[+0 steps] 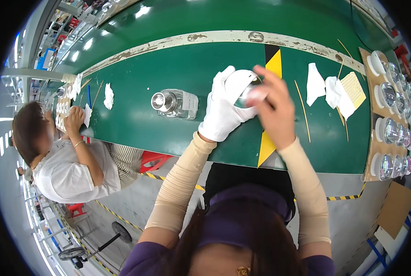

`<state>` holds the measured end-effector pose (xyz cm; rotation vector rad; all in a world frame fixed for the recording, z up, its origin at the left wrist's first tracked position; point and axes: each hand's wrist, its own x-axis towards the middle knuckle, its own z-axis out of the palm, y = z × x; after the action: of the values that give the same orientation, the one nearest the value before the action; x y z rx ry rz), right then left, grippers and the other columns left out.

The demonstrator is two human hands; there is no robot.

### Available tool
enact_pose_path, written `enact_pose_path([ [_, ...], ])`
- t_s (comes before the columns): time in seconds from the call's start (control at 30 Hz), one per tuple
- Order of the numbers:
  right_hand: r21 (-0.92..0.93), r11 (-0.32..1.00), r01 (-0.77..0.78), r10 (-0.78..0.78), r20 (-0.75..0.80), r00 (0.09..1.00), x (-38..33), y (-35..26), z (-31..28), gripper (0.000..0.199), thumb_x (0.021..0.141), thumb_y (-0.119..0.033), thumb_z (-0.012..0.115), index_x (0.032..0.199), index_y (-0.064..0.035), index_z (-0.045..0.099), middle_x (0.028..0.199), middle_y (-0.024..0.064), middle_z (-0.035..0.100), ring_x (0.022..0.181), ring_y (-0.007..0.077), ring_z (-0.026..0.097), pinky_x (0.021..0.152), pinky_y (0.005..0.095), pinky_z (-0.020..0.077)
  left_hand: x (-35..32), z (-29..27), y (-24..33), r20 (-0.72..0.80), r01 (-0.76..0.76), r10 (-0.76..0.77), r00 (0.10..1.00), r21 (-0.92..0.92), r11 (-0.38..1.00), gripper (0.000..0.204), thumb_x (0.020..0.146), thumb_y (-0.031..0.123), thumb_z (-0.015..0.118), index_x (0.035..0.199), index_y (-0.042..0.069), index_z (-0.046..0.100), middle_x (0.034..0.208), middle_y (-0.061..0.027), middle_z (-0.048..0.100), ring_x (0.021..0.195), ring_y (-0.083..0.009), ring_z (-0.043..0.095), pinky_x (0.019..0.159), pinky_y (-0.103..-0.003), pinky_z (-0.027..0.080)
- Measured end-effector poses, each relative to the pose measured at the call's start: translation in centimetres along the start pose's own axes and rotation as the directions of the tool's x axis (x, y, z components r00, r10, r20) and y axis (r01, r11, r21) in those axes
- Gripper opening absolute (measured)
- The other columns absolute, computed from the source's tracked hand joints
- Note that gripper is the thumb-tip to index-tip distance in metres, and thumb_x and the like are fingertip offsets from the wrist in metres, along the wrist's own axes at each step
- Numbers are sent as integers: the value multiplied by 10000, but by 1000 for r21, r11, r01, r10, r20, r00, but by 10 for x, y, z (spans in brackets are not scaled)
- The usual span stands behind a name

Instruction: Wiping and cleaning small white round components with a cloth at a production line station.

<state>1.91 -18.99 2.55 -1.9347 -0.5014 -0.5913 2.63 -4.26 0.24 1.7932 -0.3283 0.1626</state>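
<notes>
My left hand, in a white glove, is wrapped round a clear, shiny globe with a white base and holds it above the green table. My bare right hand is at the right side of the globe, its fingers smeared by motion. Something pale shows at its fingertips, too blurred to name. To the left of my gloved hand, a clear bottle with a silver top lies or stands on the table; its pose is hard to tell.
White cloths, a yellow pad and thin wooden sticks lie to the right. Beyond them, a brown board bears several globes with white bases. At the left, a co-worker sits at the same green table.
</notes>
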Motion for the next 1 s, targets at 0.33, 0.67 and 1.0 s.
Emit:
enact_pose_path([
  [0.33, 624, 645, -440, 615, -84, 784, 10, 19, -24, 279, 992, -153, 499, 1213, 16, 528, 1007, 139, 635, 811, 149, 623, 793, 290, 517, -2, -10, 6, 28, -56, 50, 998, 251, 966, 983, 610, 251, 881, 1401, 43, 337, 1269, -176, 498, 1144, -347, 538, 940, -398, 477],
  [0.67, 673, 610, -418, 606, -57, 793, 1, -4, -24, 217, 997, -106, 459, 1138, 7, 579, 1169, 177, 628, 1172, 244, 578, 950, 356, 477, -1, -2, 26, -68, 68, -59, 996, 130, 989, 1016, 623, 274, 901, 1400, 5, 304, 1228, -198, 553, 1096, -301, 604, 913, -377, 503],
  [1.0, 598, 649, -471, 518, 107, 849, 17, 0, 9, 81, 949, -63, 563, 929, 13, 585, 1174, 143, 631, 907, 95, 574, 816, 223, 462, 8, -13, 2, 88, 32, -29, 996, -34, 999, 924, 623, 170, 896, 1358, 58, 347, 1204, -131, 558, 1104, -225, 579, 955, -347, 477],
])
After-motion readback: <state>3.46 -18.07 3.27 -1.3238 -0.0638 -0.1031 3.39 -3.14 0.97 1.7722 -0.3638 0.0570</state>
